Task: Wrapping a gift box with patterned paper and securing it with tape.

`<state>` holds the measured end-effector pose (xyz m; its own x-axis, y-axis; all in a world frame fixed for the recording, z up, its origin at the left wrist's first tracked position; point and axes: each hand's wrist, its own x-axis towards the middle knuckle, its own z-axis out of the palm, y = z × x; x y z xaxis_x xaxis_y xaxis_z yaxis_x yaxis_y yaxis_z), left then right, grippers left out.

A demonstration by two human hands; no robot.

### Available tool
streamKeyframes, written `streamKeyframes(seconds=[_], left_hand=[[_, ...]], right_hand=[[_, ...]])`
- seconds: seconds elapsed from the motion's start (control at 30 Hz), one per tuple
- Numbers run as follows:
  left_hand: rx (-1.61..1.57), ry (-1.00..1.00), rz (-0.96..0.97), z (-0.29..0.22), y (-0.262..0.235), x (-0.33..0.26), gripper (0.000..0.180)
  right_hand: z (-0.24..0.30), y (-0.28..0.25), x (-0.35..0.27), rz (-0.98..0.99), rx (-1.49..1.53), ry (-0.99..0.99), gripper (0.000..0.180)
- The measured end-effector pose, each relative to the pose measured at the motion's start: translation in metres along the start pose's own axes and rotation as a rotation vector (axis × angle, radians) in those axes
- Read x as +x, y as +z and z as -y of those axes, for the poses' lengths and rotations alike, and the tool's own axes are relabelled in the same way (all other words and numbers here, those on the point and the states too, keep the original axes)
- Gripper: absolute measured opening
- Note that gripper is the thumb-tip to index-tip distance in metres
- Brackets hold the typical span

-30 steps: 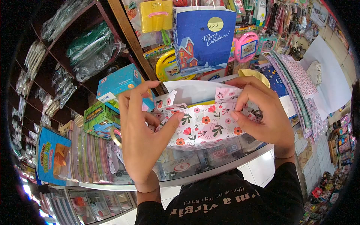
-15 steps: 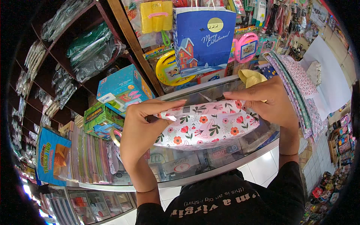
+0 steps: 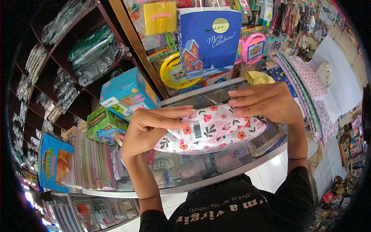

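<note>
A package in white floral wrapping paper (image 3: 222, 133), printed with red and orange flowers and green leaves, lies over the glass counter. A barcode faces up near its left end. My left hand (image 3: 143, 127) is closed on that end, its fingers bent over the paper's top edge. On the other end, my right hand (image 3: 272, 103) presses its fingers down along the far edge. The right thumb is hidden from view. What the paper covers cannot be seen.
Under the package runs a glass display counter (image 3: 181, 188) with a metal edge. Boxes (image 3: 129, 91) and stacked paper packs (image 3: 91, 160) stand left. Rolled patterned papers (image 3: 309, 89) lie right. Behind hangs a blue gift bag (image 3: 210, 42), beside a yellow drawing toy (image 3: 174, 73).
The paper's upper flap has folded down over the package, bringing the barcode into full view. My fingers have moved from pinching the raised edge to lying over it.
</note>
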<state>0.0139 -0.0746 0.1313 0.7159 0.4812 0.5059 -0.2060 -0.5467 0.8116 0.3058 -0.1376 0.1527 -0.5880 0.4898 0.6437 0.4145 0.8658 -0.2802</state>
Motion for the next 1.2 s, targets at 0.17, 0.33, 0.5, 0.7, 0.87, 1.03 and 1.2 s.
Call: streamKeyframes(seconds=[0.17, 0.33, 0.5, 0.7, 0.87, 1.03, 1.2], left_hand=[[0.017, -0.026, 0.043, 0.000, -0.002, 0.003, 0.043], [0.037, -0.013, 0.023, 0.005, -0.001, 0.004, 0.040], [0.074, 0.091, 0.047, 0.005, -0.003, 0.004, 0.031], [0.364, 0.284, 0.051, 0.001, 0.000, -0.001, 0.050], [0.391, 0.218, 0.038, -0.004, 0.007, -0.004, 0.036], [0.484, 0.191, 0.024, -0.002, 0.006, -0.010, 0.028], [0.620, 0.199, -0.001, -0.007, 0.011, -0.009, 0.025]], right_hand=[[-0.003, -0.002, -0.001, 0.084, 0.080, -0.006, 0.022], [-0.005, -0.016, 0.006, 0.266, 0.144, -0.020, 0.020], [0.017, -0.024, 0.009, 0.365, 0.024, -0.012, 0.035], [0.033, -0.001, -0.005, 0.241, -0.221, 0.115, 0.045], [0.039, -0.002, -0.003, 0.229, -0.261, 0.076, 0.031], [0.038, 0.004, -0.003, 0.230, -0.288, 0.028, 0.026], [0.040, 0.008, -0.004, 0.217, -0.349, 0.055, 0.025]])
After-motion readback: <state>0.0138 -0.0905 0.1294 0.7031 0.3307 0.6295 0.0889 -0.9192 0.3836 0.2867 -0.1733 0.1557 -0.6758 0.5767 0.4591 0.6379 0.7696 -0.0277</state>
